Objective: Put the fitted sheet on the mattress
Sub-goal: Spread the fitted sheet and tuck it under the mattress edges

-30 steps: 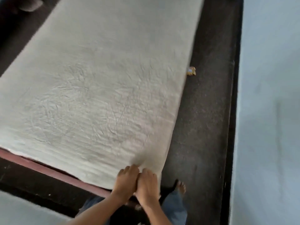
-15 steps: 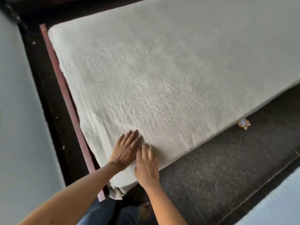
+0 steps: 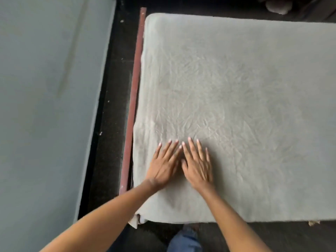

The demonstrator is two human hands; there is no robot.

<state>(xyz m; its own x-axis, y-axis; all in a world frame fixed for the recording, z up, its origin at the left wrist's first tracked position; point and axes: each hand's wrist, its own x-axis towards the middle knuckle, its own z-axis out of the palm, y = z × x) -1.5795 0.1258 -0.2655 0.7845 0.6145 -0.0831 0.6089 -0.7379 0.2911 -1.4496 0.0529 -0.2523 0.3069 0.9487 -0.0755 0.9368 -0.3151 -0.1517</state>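
The fitted sheet point(image 3: 236, 88) lay wrinkled over the mattress point(image 3: 142, 219), right under both palms. The left hand point(image 3: 163, 167) and right hand point(image 3: 197, 167) sat side by side near the near-left corner, fingers straight and flat, pressing down, gripping nothing. Half a second earlier the right hand was out at the edge; now both were further in. The sheet's long axis ran left to right, with the short end by the reddish rail point(image 3: 133, 99) and the far end out of frame.

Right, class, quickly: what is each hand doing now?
Left hand: open, flat on the sheet.
Right hand: open, flat on the sheet.
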